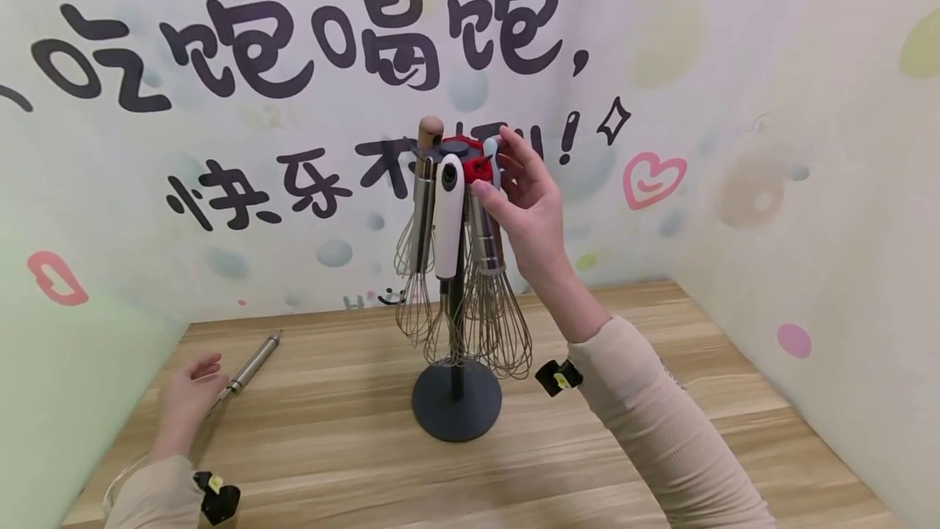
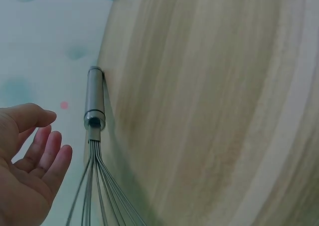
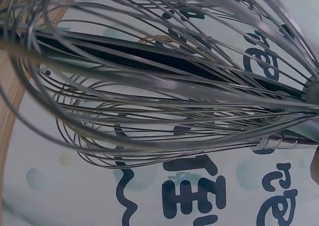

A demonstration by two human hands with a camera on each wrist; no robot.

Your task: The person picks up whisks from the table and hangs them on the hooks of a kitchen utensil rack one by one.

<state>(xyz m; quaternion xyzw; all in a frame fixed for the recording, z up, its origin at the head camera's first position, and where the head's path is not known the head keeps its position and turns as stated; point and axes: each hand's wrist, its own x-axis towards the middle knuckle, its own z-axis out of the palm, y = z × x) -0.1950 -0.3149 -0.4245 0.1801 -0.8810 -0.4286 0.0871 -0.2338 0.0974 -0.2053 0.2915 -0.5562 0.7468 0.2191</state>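
A black stand [image 1: 457, 406] carries several hanging whisks, with wooden, steel, white and light blue handles. At its top my right hand [image 1: 539, 215] pinches a steel-handled whisk [image 1: 486, 239]; the thumb lies by a red piece [image 1: 479, 170] and the fingers reach behind, beside a light blue handle [image 1: 491, 152]. Whisk wires [image 3: 164, 86] fill much of the right wrist view, where only a sliver of the hand shows. To the left, my left hand [image 1: 192, 394] hovers beside another steel whisk [image 2: 95, 99] lying on the table. Its fingers are loosely bent and apart from that whisk.
The wood-grain table [image 1: 330, 447] meets a printed white backdrop [image 1: 470, 96] behind the stand and at both sides. A white-handled whisk [image 1: 448, 223] hangs at the front of the stand, and a wooden handle [image 1: 430, 133] rises at its left.
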